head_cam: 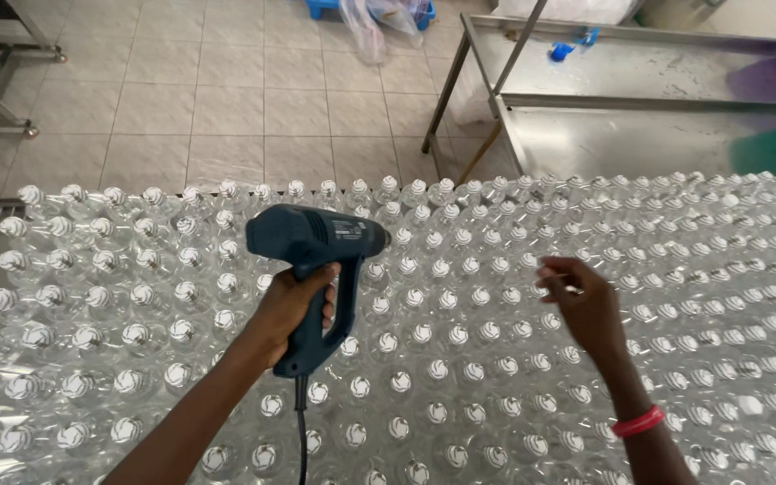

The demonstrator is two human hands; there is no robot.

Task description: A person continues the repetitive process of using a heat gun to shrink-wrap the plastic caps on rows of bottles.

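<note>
Heat gun (316,269), dark blue with a pale rectangular label on its barrel side, sits clenched in the left hand (294,305) above a wide field of clear plastic bottles (424,359) with white caps, its black cord (302,440) hanging down. Right hand (586,305) hovers over the caps, fingers loosely curled, gripping nothing visible. A red wristband (638,421) circles that wrist. Steel table (639,99) stands behind.
</note>
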